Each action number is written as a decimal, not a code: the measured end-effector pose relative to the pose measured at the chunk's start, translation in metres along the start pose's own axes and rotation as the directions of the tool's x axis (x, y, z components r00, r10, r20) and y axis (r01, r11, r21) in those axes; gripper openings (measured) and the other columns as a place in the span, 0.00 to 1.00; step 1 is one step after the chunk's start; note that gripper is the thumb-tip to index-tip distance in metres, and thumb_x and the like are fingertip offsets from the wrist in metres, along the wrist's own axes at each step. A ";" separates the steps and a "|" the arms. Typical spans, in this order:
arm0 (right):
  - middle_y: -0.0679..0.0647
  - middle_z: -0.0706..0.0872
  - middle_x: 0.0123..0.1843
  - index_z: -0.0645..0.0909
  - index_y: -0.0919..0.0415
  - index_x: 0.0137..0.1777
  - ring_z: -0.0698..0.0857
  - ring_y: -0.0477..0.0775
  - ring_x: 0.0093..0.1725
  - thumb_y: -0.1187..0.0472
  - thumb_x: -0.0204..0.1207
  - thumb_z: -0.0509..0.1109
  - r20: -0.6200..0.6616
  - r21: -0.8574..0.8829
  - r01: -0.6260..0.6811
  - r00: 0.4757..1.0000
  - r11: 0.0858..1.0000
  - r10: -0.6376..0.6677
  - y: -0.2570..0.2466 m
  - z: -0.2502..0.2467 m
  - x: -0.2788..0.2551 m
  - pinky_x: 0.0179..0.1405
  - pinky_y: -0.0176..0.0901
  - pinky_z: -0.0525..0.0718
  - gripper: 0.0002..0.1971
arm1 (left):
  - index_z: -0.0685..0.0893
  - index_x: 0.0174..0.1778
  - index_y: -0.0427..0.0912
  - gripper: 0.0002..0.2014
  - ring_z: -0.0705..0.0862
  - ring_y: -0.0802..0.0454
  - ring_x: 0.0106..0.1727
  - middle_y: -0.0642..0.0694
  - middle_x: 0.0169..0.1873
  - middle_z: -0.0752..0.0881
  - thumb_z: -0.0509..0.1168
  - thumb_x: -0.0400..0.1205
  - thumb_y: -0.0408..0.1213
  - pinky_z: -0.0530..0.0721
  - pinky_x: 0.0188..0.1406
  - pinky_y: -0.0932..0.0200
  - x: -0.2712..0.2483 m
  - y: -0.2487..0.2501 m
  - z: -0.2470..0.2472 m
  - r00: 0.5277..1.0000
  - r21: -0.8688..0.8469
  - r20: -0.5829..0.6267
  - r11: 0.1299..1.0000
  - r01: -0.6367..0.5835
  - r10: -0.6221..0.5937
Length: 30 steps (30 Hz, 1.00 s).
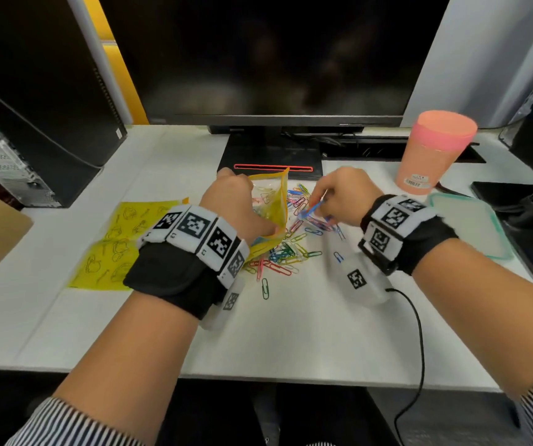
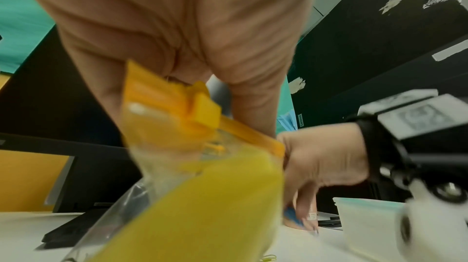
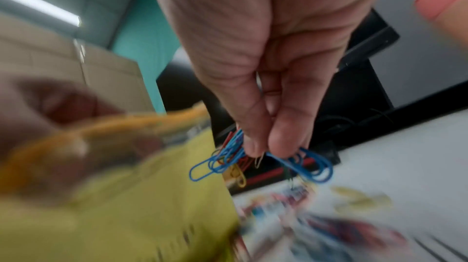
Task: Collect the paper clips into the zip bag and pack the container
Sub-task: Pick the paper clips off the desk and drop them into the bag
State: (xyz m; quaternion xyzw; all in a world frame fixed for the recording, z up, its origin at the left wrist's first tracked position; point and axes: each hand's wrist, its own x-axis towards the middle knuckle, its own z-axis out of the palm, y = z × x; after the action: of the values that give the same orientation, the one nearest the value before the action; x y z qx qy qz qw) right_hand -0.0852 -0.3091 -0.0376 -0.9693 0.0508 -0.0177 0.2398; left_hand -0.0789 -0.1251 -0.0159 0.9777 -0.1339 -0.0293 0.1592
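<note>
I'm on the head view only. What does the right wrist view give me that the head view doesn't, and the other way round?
Only the right wrist view shows the grip closely: the fingertips pinch a bunch of clips, mostly blue, some red and yellow. Only the head view shows the loose pile on the desk, the lidded container, the pink cup and the left hand holding the bag. Both show the right hand and the yellow zip bag beside it.

two zip bags [image 1: 270,201], one tumbler [image 1: 432,154], one lid [image 1: 471,226]
</note>
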 end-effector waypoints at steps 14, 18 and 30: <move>0.49 0.79 0.40 0.89 0.59 0.50 0.81 0.49 0.45 0.67 0.74 0.70 0.043 -0.249 0.261 0.965 0.933 -0.259 -0.098 -0.023 -0.015 0.43 0.37 0.76 0.08 | 0.78 0.61 0.42 0.33 0.72 0.53 0.45 0.42 0.61 0.74 0.77 0.63 0.51 0.70 0.44 0.61 0.000 0.004 -0.001 0.998 0.006 -0.022 0.998 -0.055 0.055; 0.50 0.84 0.38 0.86 0.58 0.49 0.87 0.51 0.39 0.69 0.67 0.77 0.039 0.073 0.203 0.978 0.976 -0.206 -0.091 -0.028 -0.007 0.41 0.41 0.86 0.12 | 0.78 0.63 0.42 0.34 0.77 0.51 0.52 0.44 0.63 0.74 0.77 0.64 0.50 0.70 0.45 0.61 -0.003 -0.002 -0.004 0.999 -0.011 -0.039 0.999 -0.034 0.034; 0.55 0.69 0.80 0.63 0.56 0.80 0.71 0.58 0.77 0.63 0.73 0.73 0.251 -0.334 -0.010 0.963 0.943 0.099 -0.001 0.026 0.061 0.73 0.46 0.72 0.36 | 0.75 0.69 0.44 0.38 0.78 0.48 0.62 0.46 0.65 0.74 0.77 0.65 0.53 0.76 0.52 0.57 -0.007 -0.012 -0.021 0.999 -0.067 -0.039 0.998 -0.016 0.014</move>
State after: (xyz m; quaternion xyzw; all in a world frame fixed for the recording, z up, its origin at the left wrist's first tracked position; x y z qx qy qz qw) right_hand -0.0231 -0.3025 -0.0591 -0.9876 0.0476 0.1268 0.0795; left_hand -0.0809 -0.1058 0.0004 0.9711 -0.1370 -0.0138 0.1949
